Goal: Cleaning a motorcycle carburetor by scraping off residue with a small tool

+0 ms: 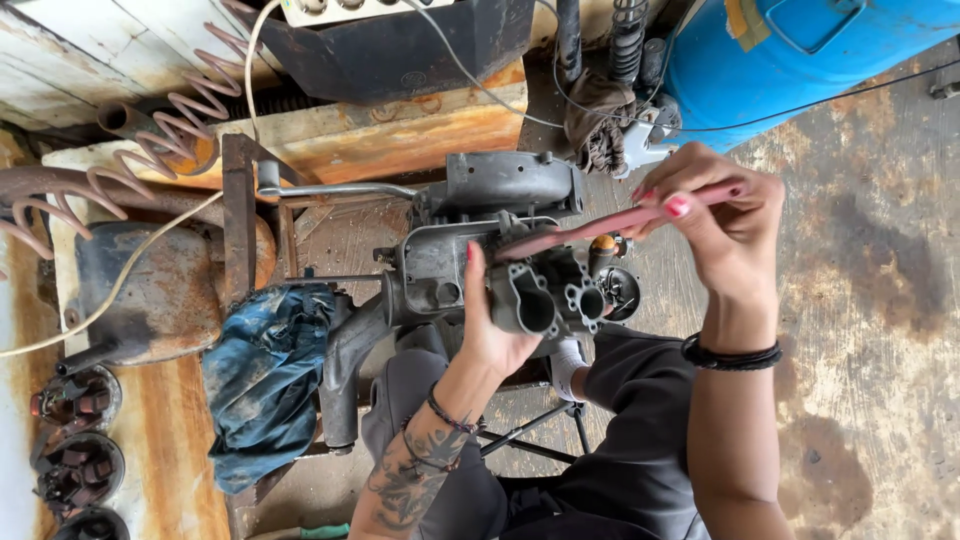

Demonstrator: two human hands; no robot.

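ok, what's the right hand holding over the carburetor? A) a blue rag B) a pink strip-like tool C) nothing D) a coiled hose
B: the right hand pinches one end of a thin pink strip-like tool whose other end reaches the grey carburetor, which the left hand steadies; the blue rag lies apart on the bench.

Carburetor point(535, 295) at centre, above the lap, clasped from below by left hand point(490, 335). Right hand point(725, 215) to its right, pinching a strip point(600, 225) laid across the carburetor's top. Vise point(500, 185) just behind, on the bench point(400, 140). Rag point(265, 380) left of carburetor. Barrel point(780, 60) behind right hand, on the floor point(870, 300).
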